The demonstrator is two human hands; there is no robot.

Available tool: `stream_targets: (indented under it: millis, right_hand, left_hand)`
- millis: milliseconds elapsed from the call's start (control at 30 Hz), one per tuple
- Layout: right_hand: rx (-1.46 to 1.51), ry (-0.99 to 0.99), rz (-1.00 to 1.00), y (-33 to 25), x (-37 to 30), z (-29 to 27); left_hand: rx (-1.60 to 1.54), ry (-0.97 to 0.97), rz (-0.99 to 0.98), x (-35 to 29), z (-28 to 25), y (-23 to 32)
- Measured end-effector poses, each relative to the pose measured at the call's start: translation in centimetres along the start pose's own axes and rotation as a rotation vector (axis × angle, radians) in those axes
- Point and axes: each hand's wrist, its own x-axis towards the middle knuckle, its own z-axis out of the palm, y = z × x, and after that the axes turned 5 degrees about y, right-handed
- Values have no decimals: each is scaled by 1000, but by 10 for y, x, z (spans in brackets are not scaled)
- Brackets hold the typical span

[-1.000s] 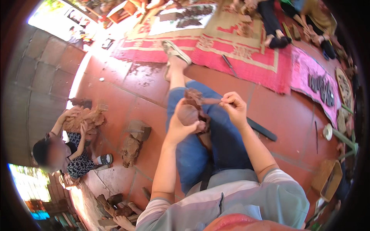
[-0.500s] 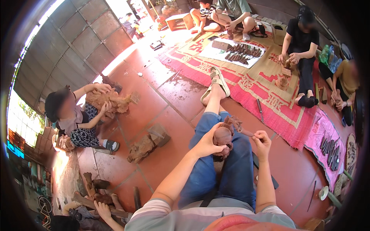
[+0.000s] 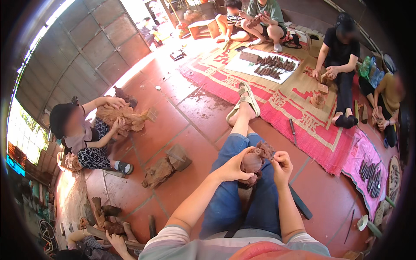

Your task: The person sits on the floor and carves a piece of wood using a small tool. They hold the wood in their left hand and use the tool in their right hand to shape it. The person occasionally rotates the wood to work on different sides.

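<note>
My left hand (image 3: 232, 167) grips a reddish-brown carved wooden figure (image 3: 256, 160) held over my lap, fingers wrapped around its rounded body. My right hand (image 3: 281, 164) is closed at the figure's right side, pinching what looks like a thin tool against its carved top; the tool itself is too small to make out. My legs in blue jeans (image 3: 242, 190) stretch forward, one sandalled foot (image 3: 242, 102) resting on the red tiled floor.
A seated person (image 3: 82, 130) at left handles a large wood carving (image 3: 125, 117). A carved block (image 3: 167, 167) lies on the floor nearby. Red patterned mats (image 3: 303, 108) hold rows of small carvings (image 3: 271, 65), with several people seated around them. A dark flat tool (image 3: 300, 201) lies by my right leg.
The view has swung rightward and up, bringing the mat and seated people into sight. Both hands stay on the carved figure, drawn slightly closer together over my lap.
</note>
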Motion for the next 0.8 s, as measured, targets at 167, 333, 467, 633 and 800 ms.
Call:
stream_targets:
  millis: [167, 333, 467, 633, 800]
  right_hand:
    - [-63, -63, -65, -12, 14, 25]
    - [-21, -30, -60, 3, 10, -1]
    - [-200, -120, -139, -15, 21, 30]
    - [33, 9, 127, -2, 4, 7]
    - [76, -22, 150, -15, 14, 29]
  left_hand:
    - [-94, -9, -92, -2, -3, 6]
    - [-11, 14, -61, -1, -3, 5]
    - [-87, 12, -99, -8, -2, -14]
    - [-225, 33, -116, -5, 4, 8]
    - [-106, 14, -61, -3, 0, -9]
